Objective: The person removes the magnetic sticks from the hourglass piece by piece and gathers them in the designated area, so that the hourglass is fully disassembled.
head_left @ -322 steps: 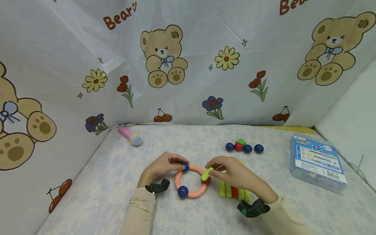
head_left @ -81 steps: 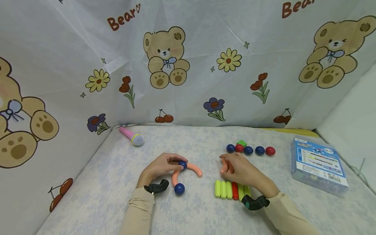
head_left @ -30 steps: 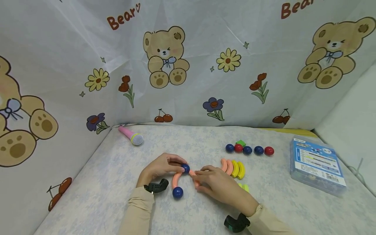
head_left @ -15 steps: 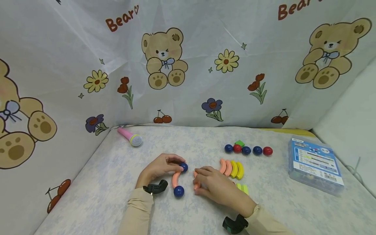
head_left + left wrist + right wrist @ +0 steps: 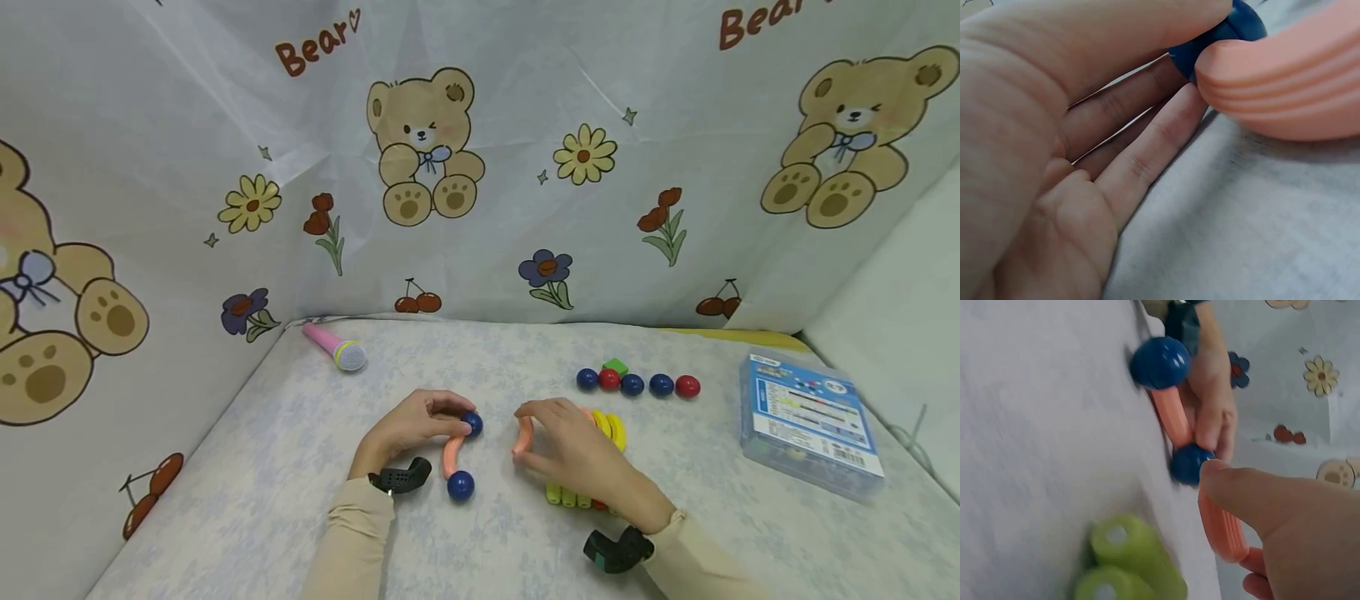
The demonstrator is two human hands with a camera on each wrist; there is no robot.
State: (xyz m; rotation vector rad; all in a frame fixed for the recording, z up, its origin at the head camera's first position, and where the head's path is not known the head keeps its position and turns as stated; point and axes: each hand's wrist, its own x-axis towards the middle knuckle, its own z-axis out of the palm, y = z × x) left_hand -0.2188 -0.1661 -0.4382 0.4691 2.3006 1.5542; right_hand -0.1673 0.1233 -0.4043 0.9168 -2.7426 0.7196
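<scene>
My left hand (image 5: 416,425) pinches a blue magnetic ball (image 5: 472,423) between thumb and fingers. A curved salmon magnetic rod (image 5: 452,457) runs from that ball to a second blue ball (image 5: 461,486) nearer me on the table. In the left wrist view, the rod's ridged end (image 5: 1229,75) meets the gripped ball (image 5: 1247,25). To the right, my right hand (image 5: 581,450) holds another curved salmon rod (image 5: 524,435) by thumb and fingertips, apart from the ball in the head view. The right wrist view shows my thumb on this rod (image 5: 1219,528).
Yellow curved rods (image 5: 617,432) and light green straight rods (image 5: 568,497) lie partly hidden by my right hand. Behind them are a row of blue and red balls (image 5: 687,387) and a green block (image 5: 615,365). A plastic box (image 5: 813,417) stands right; a pink toy microphone (image 5: 336,347) lies back left.
The ring from the earliest frame is apart, and its red ball is in the back row. Within the last second my right hand has pulled the curved rod off the gripped ball, moving right.
</scene>
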